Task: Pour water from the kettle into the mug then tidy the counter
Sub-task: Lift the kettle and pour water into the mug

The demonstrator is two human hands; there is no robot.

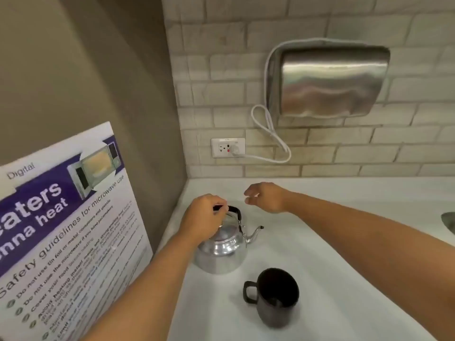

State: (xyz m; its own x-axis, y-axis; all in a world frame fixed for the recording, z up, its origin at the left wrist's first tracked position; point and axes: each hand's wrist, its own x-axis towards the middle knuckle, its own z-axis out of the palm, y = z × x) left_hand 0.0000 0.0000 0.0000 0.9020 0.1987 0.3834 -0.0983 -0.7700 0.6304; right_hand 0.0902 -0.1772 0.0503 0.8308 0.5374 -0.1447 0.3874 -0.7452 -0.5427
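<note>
A shiny metal kettle (222, 252) with a black handle stands on the white counter (320, 254), its thin spout pointing right. My left hand (204, 217) is over its top, fingers closed around the black handle. A dark mug (277, 295) stands upright on the counter in front of the kettle, handle to the left; it looks dark inside. My right hand (267, 196) hovers behind and to the right of the kettle, fingers loosely apart, holding nothing.
A microwave safety poster (61, 232) leans against the left wall beside the kettle. On the tiled back wall hang a steel hand dryer (332, 82), its white cord, and a socket (227, 151). A grey object (449, 221) peeks in at the right edge.
</note>
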